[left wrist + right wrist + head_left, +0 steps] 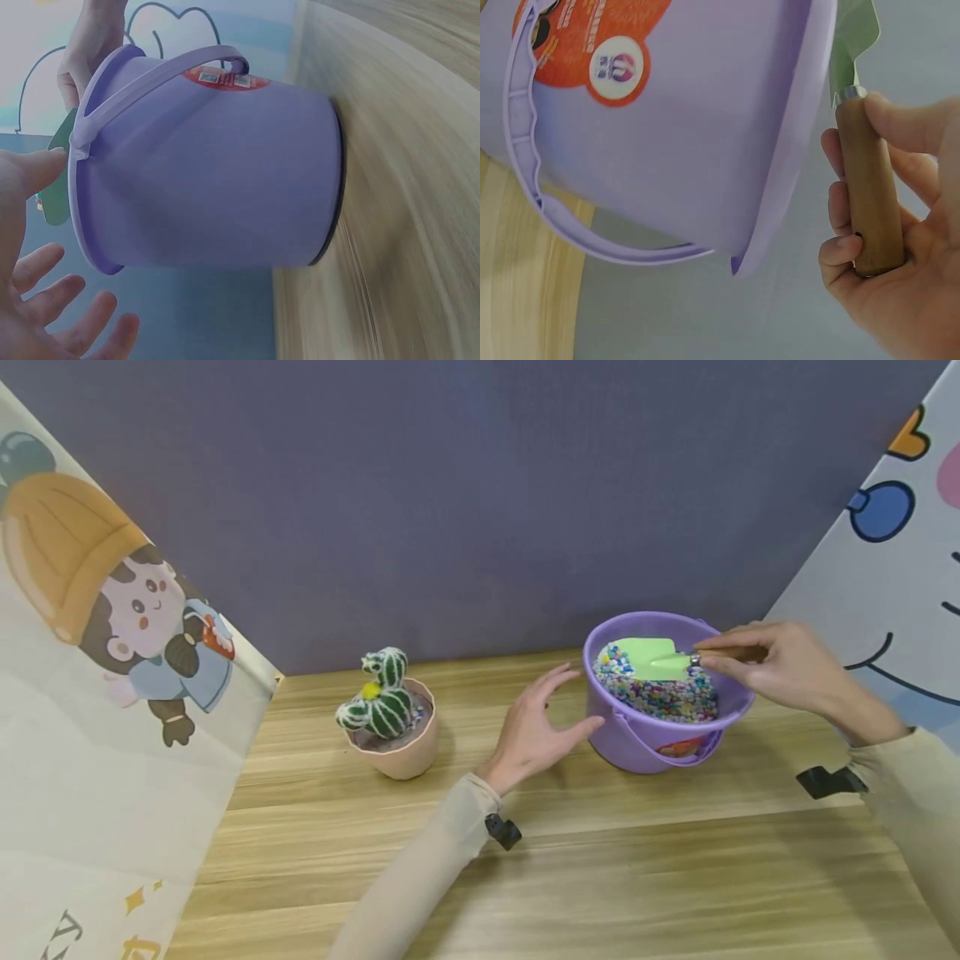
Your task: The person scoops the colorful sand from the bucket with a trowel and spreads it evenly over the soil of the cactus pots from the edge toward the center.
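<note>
My right hand [798, 670] grips the wooden handle [870, 187] of a small garden trowel with a light green blade [648, 658]. The blade lies flat at about rim height over a purple bucket [630, 752]. Inside the bucket are many small multicoloured beads [660, 700], and a few show at the blade's edge in the left wrist view. On the bucket's left side, my left hand [531, 731] holds nothing, its fingers spread and slightly bent. Its thumb is close to the rim; whether it touches, I cannot tell.
A pink pot [408, 764] with a knitted-looking green cactus [390, 712] and dark filling stands left on the wooden table [600, 885]. A dark grey panel [465, 510] rises behind, with cartoon-printed panels at both sides. The bucket's handle [165, 71] hangs down in front.
</note>
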Tool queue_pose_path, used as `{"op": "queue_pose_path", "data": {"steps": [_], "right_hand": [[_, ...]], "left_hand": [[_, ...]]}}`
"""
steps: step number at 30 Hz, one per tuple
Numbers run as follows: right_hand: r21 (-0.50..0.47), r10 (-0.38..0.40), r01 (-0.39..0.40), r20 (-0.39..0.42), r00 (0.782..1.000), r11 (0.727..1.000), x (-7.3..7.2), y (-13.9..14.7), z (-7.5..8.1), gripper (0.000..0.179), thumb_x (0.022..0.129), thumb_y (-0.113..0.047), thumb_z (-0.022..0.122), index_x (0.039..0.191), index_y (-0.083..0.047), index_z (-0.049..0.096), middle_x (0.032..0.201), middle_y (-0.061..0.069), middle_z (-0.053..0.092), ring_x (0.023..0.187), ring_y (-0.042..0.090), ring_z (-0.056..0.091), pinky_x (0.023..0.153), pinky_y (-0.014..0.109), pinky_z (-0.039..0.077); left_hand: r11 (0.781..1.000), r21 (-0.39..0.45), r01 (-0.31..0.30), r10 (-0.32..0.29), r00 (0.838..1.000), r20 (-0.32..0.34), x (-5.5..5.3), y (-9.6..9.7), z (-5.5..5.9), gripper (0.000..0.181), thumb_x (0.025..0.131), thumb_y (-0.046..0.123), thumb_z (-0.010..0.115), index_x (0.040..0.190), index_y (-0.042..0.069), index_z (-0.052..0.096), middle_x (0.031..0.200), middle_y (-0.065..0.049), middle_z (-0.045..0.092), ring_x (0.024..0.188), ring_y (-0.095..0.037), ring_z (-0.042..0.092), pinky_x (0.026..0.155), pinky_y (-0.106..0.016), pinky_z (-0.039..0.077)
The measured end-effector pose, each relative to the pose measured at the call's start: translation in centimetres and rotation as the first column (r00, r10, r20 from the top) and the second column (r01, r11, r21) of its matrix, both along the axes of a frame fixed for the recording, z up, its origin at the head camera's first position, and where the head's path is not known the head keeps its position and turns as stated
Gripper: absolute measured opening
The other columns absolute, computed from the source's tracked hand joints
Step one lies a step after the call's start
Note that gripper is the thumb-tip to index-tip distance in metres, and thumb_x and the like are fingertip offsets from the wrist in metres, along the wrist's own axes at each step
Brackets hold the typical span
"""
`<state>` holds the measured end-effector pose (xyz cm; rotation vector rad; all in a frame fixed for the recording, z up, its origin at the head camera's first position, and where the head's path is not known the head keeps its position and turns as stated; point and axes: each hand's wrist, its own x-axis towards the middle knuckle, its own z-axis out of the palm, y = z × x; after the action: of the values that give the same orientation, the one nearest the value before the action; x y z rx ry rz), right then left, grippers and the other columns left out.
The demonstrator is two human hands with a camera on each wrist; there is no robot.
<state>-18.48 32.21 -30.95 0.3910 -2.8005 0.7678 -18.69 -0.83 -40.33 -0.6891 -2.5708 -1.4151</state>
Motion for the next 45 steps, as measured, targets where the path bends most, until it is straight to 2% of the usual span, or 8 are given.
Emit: {"op": "queue_pose_path", "data": {"steps": [17, 21, 23, 26, 30, 33, 41, 45], "right_hand": [[-0.011, 0.068, -0.069, -0.082, 0.994, 0.998, 0.0, -2.7, -0.2, 0.018, 0.094, -0.018, 0.082, 0.111, -0.016, 0.085, 0.099, 0.007, 0.082, 0.075, 0.000, 0.056, 0.063, 0.019, 0.043], [-0.037, 0.087, -0.090, -0.074, 0.993, 0.995, -0.1, -3.3, -0.4, 0.019, 0.092, -0.017, 0.084, 0.111, -0.015, 0.085, 0.102, 0.009, 0.083, 0.075, -0.009, 0.059, 0.100, 0.029, 0.055], [-0.051, 0.112, -0.116, -0.072, 0.991, 0.992, -0.1, -3.5, -0.4, 0.020, 0.093, -0.016, 0.083, 0.112, -0.012, 0.085, 0.106, 0.013, 0.083, 0.076, -0.012, 0.062, 0.122, 0.045, 0.045], [-0.057, 0.106, -0.109, -0.050, 0.993, 0.992, -0.1, -4.0, -0.3, 0.021, 0.094, -0.018, 0.082, 0.114, -0.012, 0.084, 0.110, 0.015, 0.082, 0.076, -0.012, 0.063, 0.129, 0.052, 0.034], [-0.031, 0.068, -0.068, -0.022, 0.997, 0.997, 0.2, -4.6, -0.2, 0.023, 0.095, -0.024, 0.082, 0.116, -0.015, 0.084, 0.110, 0.009, 0.083, 0.076, -0.006, 0.063, 0.092, 0.025, 0.058], [-0.018, 0.057, -0.057, -0.013, 0.998, 0.998, 0.3, -4.9, -0.3, 0.025, 0.096, -0.028, 0.082, 0.118, -0.015, 0.083, 0.111, 0.009, 0.083, 0.077, -0.001, 0.062, 0.063, 0.018, 0.048], [0.004, 0.014, -0.014, 0.005, 1.000, 1.000, 0.3, -5.4, -0.3, 0.030, 0.096, -0.036, 0.080, 0.121, -0.019, 0.083, 0.114, 0.007, 0.083, 0.077, 0.006, 0.060, 0.061, 0.021, 0.046], [-0.014, 0.061, -0.061, -0.040, 0.997, 0.998, 0.2, -5.8, -0.6, 0.026, 0.095, -0.029, 0.082, 0.116, -0.012, 0.084, 0.110, 0.009, 0.083, 0.077, -0.004, 0.060, 0.060, 0.017, 0.047]], "left_hand": [[0.999, -0.032, -0.027, 0.025, 0.998, -0.064, 0.9, -2.6, 0.2, 0.068, 0.089, 0.045, 0.084, 0.149, 0.022, 0.060, 0.165, 0.006, 0.049, 0.153, -0.021, 0.047, 0.124, -0.050, 0.042], [0.999, -0.033, -0.031, 0.029, 0.999, -0.041, 1.1, -3.2, 0.0, 0.068, 0.089, 0.047, 0.084, 0.149, 0.024, 0.060, 0.166, 0.007, 0.049, 0.152, -0.021, 0.048, 0.121, -0.049, 0.046], [0.999, -0.032, -0.032, 0.031, 0.999, -0.037, 1.2, -3.6, -0.1, 0.068, 0.089, 0.047, 0.083, 0.149, 0.024, 0.060, 0.165, 0.007, 0.049, 0.152, -0.021, 0.048, 0.119, -0.048, 0.048], [0.999, -0.034, -0.037, 0.035, 0.998, -0.045, 1.2, -4.0, -0.2, 0.068, 0.090, 0.047, 0.083, 0.149, 0.024, 0.060, 0.165, 0.006, 0.050, 0.151, -0.021, 0.049, 0.117, -0.046, 0.051], [0.998, -0.035, -0.046, 0.044, 0.997, -0.058, 1.2, -4.6, -0.2, 0.067, 0.089, 0.045, 0.084, 0.148, 0.023, 0.060, 0.164, 0.004, 0.051, 0.150, -0.021, 0.051, 0.113, -0.044, 0.054], [0.998, -0.034, -0.054, 0.052, 0.997, -0.062, 1.3, -4.9, -0.2, 0.067, 0.090, 0.045, 0.084, 0.148, 0.022, 0.061, 0.164, 0.004, 0.052, 0.149, -0.022, 0.052, 0.111, -0.044, 0.055], [0.997, -0.048, -0.053, 0.048, 0.994, -0.096, 1.5, -5.6, -0.7, 0.064, 0.090, 0.043, 0.083, 0.146, 0.018, 0.063, 0.161, -0.004, 0.055, 0.148, -0.026, 0.053, 0.119, -0.052, 0.047], [0.997, -0.039, -0.065, 0.062, 0.994, -0.087, 1.7, -6.0, -0.8, 0.064, 0.090, 0.043, 0.083, 0.146, 0.020, 0.063, 0.162, -0.004, 0.055, 0.148, -0.027, 0.052, 0.119, -0.053, 0.047]]}}
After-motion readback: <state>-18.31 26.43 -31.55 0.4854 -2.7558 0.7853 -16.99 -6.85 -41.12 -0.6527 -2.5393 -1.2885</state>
